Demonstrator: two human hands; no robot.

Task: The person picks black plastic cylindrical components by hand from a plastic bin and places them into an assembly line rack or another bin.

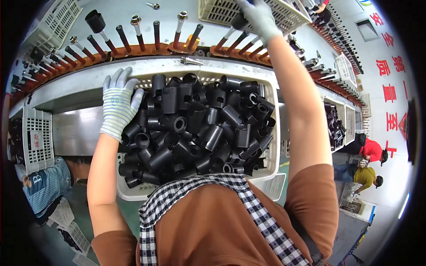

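Note:
My left hand [119,104], in a striped white-and-grey glove, lies with fingers stretched out over the left rim of a large cream basket [276,146]. Black plastic sleeves [213,136] with cut-outs fill that basket in a loose heap. My right hand [261,20], gloved too, reaches far forward, next to a black sleeve [239,21] on top of a metal rod. Its fingertips run to the picture's upper edge, so its grip is unclear. Behind it stands another cream basket [284,12].
Upright rods [137,33] line a curved brown rack [122,53]; one at left carries a black sleeve [94,21]. A loose metal fitting [191,61] lies on the bench ledge. Co-workers stand at right [372,150] and lower left [46,188]. A crate [39,137] is at left.

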